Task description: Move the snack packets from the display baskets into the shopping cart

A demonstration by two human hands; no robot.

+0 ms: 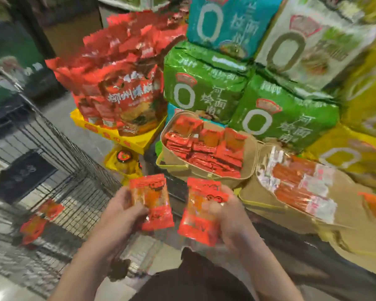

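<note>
- Head view: I am holding one small orange-red foil snack packet (pixel 151 199) in my left hand (pixel 123 208), with my fingers curled round its left edge and my thumb pressing on its face.
- My right hand (pixel 227 216) is gripping a second orange-red foil packet (pixel 199 210) the same way, fingers wrapped round its right side; the two packets are sitting just beside each other, near my body.
- The nearest tan fabric display basket (pixel 251 148), further off and slightly right, is holding many more red packets (pixel 204 148); a second tan basket (pixel 258 198) to its right is holding long red-and-white packets (pixel 300 183).
- The black wire shopping cart (pixel 74 170) is standing to the left, with two orange-red packets (pixel 41 218) already lying on its floor.
- I judge I am carrying this pair between basket and cart; the next move is calling for a swing left over the cart's wire rim, then loosening both grips so the packets are dropping inside.
- The picture is blurring, so fine finger detail is uncertain.
</note>
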